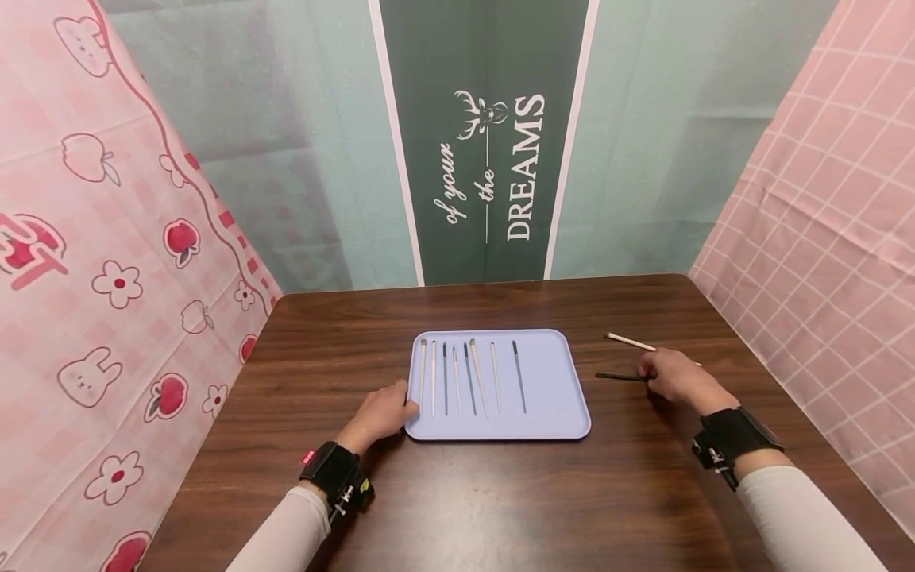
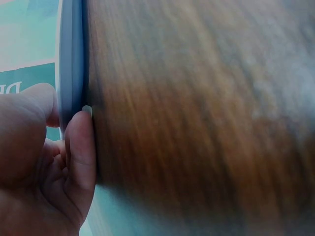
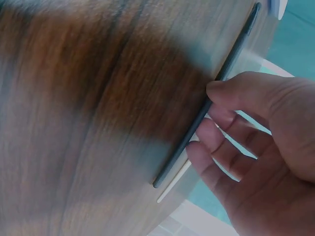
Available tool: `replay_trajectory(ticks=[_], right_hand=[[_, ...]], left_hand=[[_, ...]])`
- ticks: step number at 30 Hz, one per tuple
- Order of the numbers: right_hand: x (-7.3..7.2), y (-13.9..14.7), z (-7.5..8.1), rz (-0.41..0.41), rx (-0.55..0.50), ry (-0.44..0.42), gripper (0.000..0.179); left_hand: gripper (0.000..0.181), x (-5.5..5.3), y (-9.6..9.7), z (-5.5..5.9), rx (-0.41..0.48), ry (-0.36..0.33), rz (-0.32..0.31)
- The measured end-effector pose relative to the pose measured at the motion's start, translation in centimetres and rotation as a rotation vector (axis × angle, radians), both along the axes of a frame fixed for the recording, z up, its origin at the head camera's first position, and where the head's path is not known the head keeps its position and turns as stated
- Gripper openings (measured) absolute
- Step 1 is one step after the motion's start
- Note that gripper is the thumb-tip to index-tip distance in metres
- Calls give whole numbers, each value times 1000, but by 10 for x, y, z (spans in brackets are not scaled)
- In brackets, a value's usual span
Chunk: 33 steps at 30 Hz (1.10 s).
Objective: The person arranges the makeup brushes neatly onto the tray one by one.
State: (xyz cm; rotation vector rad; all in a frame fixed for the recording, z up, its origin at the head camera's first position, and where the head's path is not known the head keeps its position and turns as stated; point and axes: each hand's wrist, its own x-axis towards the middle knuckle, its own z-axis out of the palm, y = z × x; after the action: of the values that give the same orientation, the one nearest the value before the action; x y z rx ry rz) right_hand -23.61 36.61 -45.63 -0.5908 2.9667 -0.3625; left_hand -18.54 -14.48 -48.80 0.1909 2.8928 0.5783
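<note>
A lavender tray (image 1: 554, 381) lies on the wooden table with several slim makeup brushes (image 1: 472, 373) in it, some cream-handled and some dark. My left hand (image 1: 380, 411) grips the tray's left edge; in the left wrist view thumb and fingers close on the tray rim (image 2: 71, 54). To the right of the tray, my right hand (image 1: 675, 375) pinches a dark makeup brush (image 1: 618, 376) between thumb and fingers, close over the table. In the right wrist view this dark brush (image 3: 194, 123) runs diagonally past the fingertips. A cream brush (image 1: 629, 342) lies just behind, partly hidden by the hand.
The brown table (image 1: 486, 508) extends in front of the tray. Hanging cloths border it: a green one (image 1: 486, 48) at the back, a pink fruit-print one (image 1: 143, 334) on the left, a pink checked one (image 1: 843, 199) on the right.
</note>
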Motion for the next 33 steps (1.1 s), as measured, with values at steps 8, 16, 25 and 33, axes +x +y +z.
replay_trajectory(ticks=[8,16,25,33], right_hand=[[-2,2,-1,-1,12,-30,17],[-2,8,-1,-15,1,-17,20],[0,6,8,-44,-23,6,20],[-1,-3,14,-17,-21,21,19]], left_hand=[[20,-1,1,0,4,-12,10],[19,0,2,1,0,-10,-2],[22,0,1,3,-4,-1,4],[22,0,1,1,-6,0,5]])
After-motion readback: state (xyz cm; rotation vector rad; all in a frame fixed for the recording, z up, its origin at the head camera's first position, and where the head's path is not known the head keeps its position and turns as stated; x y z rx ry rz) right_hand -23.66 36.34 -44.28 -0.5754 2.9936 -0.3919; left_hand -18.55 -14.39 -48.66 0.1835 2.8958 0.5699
